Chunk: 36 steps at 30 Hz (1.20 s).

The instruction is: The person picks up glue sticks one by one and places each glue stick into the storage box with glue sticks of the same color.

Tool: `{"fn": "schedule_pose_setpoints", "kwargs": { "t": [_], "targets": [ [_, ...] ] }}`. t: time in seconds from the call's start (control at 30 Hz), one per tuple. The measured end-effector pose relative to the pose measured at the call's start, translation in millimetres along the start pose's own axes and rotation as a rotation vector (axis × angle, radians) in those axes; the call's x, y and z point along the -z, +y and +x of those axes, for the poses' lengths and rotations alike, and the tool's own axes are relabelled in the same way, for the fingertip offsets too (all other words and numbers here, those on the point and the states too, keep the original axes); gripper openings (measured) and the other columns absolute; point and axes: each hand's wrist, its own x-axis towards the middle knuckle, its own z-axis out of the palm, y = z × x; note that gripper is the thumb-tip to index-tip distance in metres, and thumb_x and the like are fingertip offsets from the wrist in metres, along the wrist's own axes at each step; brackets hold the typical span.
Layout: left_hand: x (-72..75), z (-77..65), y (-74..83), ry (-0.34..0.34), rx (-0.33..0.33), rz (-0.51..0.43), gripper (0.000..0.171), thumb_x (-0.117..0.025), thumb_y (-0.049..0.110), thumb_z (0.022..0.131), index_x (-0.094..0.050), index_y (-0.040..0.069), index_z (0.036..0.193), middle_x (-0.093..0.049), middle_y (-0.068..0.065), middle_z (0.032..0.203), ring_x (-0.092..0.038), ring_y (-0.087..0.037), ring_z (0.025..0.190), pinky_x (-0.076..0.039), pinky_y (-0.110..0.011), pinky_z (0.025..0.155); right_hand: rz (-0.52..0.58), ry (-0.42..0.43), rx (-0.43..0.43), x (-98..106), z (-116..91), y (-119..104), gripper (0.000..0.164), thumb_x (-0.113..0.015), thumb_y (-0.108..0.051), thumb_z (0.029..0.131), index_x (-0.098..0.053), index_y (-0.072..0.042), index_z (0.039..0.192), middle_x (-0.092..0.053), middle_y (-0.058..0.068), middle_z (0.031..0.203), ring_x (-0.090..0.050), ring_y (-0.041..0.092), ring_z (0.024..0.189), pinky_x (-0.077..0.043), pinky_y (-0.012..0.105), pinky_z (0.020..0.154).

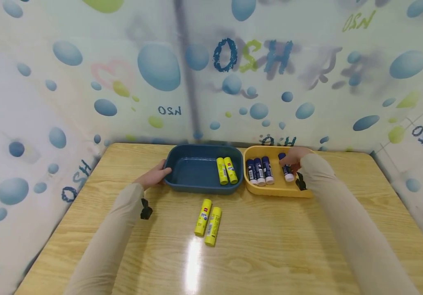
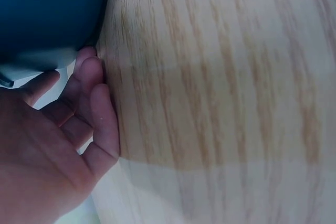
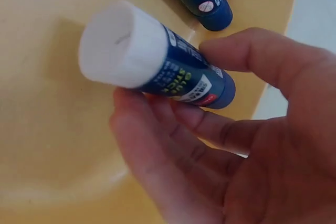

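Observation:
My left hand (image 1: 154, 175) holds the left end of a dark blue tray (image 1: 200, 189), thumb at the rim and fingers on the outer side. In the left wrist view its fingers (image 2: 104, 124) curl beside the tray's wall, close to the tabletop. Over the orange-yellow tray (image 1: 276, 191), my right hand (image 1: 294, 157) grips a navy glue stick (image 3: 186, 77) with a white end between thumb and fingers. Several similar navy glue sticks (image 1: 258, 171) lie in that tray's left part. Two yellow glue sticks (image 1: 221, 171) lie at the right inside the blue tray.
Two more yellow glue sticks (image 1: 203, 218) lie side by side on the wooden table (image 1: 270, 246), in front of the blue tray. Both trays stand next to each other near the table's back edge. A patterned wall covering (image 1: 211, 98) rises behind them.

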Motion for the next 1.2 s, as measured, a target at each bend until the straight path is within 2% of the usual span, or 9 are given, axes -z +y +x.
{"fn": "schedule_pose_setpoints", "kwargs": {
  "t": [0.17,0.4,0.5,0.6,0.73,0.93,1.03,1.2],
  "targets": [
    [-0.8,0.7,1.1,-0.011,-0.004,-0.007,0.062,-0.031,0.027,0.105,0.0,0.002,0.153,-0.027,-0.031,0.142,-0.055,-0.024,0.083,-0.043,-0.044,0.085,-0.004,-0.023,-0.032,-3.5,6.9,-2.2,0.051,-0.057,-0.025,0.095,-0.05,0.013,0.127,-0.061,0.019,0.108,-0.062,0.021,0.084,-0.051,0.031,0.076],
    [-3.3,2.0,0.6,0.004,-0.001,-0.002,0.061,-0.032,0.026,0.104,-0.002,0.003,0.153,-0.028,-0.031,0.142,-0.055,-0.022,0.08,-0.044,-0.042,0.083,-0.04,-0.052,-0.027,-8.8,15.8,-2.9,0.051,-0.058,-0.024,0.092,-0.051,0.012,0.127,-0.06,0.021,0.114,-0.062,0.026,0.094,-0.048,0.04,0.088],
    [-4.5,1.4,1.5,0.01,-0.005,0.001,0.06,-0.032,0.025,0.104,-0.003,0.003,0.152,-0.031,-0.031,0.139,-0.055,-0.021,0.078,-0.045,-0.039,0.078,-0.035,-0.057,-0.021,-9.8,15.3,-5.7,0.046,-0.055,-0.023,0.095,-0.054,0.012,0.124,-0.062,0.019,0.109,-0.064,0.022,0.087,-0.05,0.036,0.085],
    [-5.1,1.1,1.7,0.014,-0.002,0.003,0.06,-0.032,0.025,0.104,-0.004,0.003,0.152,-0.034,-0.031,0.136,-0.054,-0.021,0.076,-0.045,-0.037,0.075,0.002,-0.049,-0.014,-9.2,13.8,-7.2,0.043,-0.053,-0.022,0.097,-0.053,0.013,0.122,-0.063,0.017,0.098,-0.064,0.019,0.076,-0.052,0.031,0.074],
    [-3.9,1.0,0.5,0.011,-0.004,0.005,0.06,-0.032,0.025,0.104,-0.004,0.003,0.152,-0.034,-0.03,0.136,-0.054,-0.023,0.079,-0.045,-0.038,0.077,0.05,-0.012,-0.011,-6.7,8.9,-6.0,0.04,-0.054,-0.022,0.096,-0.051,0.011,0.119,-0.062,0.015,0.087,-0.063,0.019,0.068,-0.051,0.026,0.063],
    [-0.9,0.7,-1.1,-0.004,-0.014,0.013,0.061,-0.03,0.026,0.104,-0.003,0.0,0.151,-0.03,-0.031,0.139,-0.054,-0.026,0.084,-0.045,-0.042,0.081,0.046,0.009,0.011,-5.6,-4.9,-2.6,0.043,-0.053,-0.025,0.097,-0.051,0.012,0.118,-0.063,0.018,0.087,-0.063,0.022,0.069,-0.051,0.028,0.062],
    [-0.1,1.1,-2.2,-0.007,-0.015,0.01,0.062,-0.031,0.027,0.104,-0.001,0.001,0.152,-0.03,-0.031,0.139,-0.054,-0.025,0.082,-0.045,-0.042,0.08,0.035,0.001,0.02,-6.8,-11.3,-3.1,0.044,-0.053,-0.026,0.098,-0.05,0.012,0.119,-0.062,0.017,0.086,-0.061,0.02,0.065,-0.051,0.027,0.061],
    [0.5,0.6,-2.8,0.002,-0.015,0.0,0.059,-0.032,0.025,0.104,-0.005,0.002,0.151,-0.038,-0.029,0.13,-0.054,-0.021,0.078,-0.045,-0.038,0.076,0.022,-0.031,0.06,-10.8,-17.9,-6.6,0.046,-0.056,-0.027,0.097,-0.048,0.012,0.121,-0.06,0.011,0.078,-0.058,0.015,0.06,-0.047,0.024,0.058]
  ]
}}
